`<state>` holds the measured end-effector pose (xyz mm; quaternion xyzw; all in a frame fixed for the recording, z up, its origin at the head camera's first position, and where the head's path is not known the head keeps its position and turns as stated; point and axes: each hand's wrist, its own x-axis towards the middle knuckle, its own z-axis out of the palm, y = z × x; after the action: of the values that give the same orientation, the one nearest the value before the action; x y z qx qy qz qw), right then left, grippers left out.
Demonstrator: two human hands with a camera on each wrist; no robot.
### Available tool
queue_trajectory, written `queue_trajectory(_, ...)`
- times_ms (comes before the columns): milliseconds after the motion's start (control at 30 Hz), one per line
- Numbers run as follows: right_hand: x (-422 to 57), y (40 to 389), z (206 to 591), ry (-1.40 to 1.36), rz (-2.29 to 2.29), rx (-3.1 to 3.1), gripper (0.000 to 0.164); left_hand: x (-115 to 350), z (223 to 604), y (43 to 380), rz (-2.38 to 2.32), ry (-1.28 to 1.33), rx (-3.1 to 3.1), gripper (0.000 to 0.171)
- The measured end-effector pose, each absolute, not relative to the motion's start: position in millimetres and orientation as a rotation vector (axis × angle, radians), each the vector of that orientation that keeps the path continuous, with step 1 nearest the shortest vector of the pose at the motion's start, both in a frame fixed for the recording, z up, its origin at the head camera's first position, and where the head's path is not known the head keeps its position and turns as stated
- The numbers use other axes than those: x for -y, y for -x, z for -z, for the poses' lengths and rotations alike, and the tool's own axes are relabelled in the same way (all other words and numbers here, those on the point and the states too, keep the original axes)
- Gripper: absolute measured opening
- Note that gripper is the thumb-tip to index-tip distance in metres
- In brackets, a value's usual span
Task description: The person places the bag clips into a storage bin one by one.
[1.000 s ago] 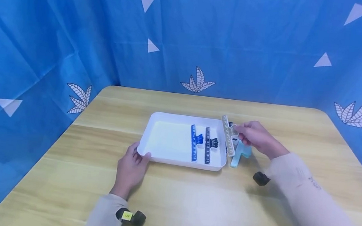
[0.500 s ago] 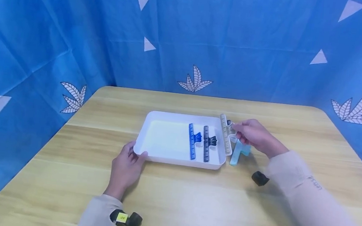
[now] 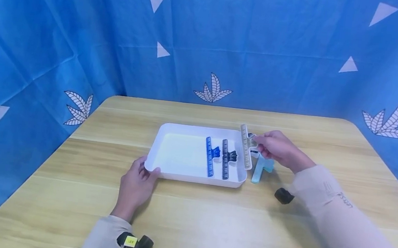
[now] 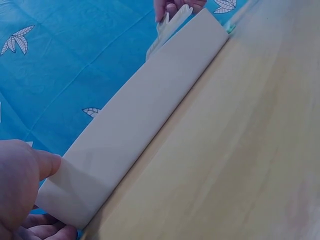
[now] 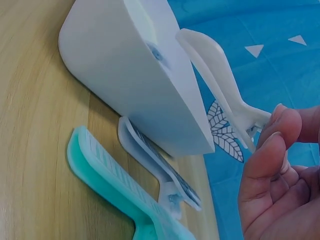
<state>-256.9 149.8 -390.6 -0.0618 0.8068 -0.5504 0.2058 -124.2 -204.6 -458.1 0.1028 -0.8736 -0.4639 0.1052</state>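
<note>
My left hand [image 3: 136, 186] grips the near left corner of a white tray [image 3: 180, 154], its thumb on the outer wall in the left wrist view. Inside the tray's right part lie a blue ruler clip [image 3: 210, 158] and a black ruler clip [image 3: 225, 159], side by side. My right hand [image 3: 279, 147] pinches the handle of a white ruler clip [image 3: 246, 147], raised at the tray's right rim. In the right wrist view, a teal clip [image 5: 110, 170] and a grey clip with dark markings [image 5: 150, 155] rest on the table beside the tray.
The wooden table [image 3: 201, 230] extends around the tray. A blue curtain [image 3: 267, 46] with white leaf and triangle prints hangs behind and to the left. Black wrist devices, such as the left one [image 3: 143, 245], sit at both sleeves.
My right hand has carried the white clip slightly left, over the tray's right rim. The left hand keeps its hold on the corner. The head view has shifted a little.
</note>
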Motion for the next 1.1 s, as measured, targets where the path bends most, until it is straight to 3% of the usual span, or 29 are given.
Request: queue_trajectory(1100,-105,261,384,0.250,1.492,-2.236,0.027,203,456,124,1.399,-0.298,2.547,0.060)
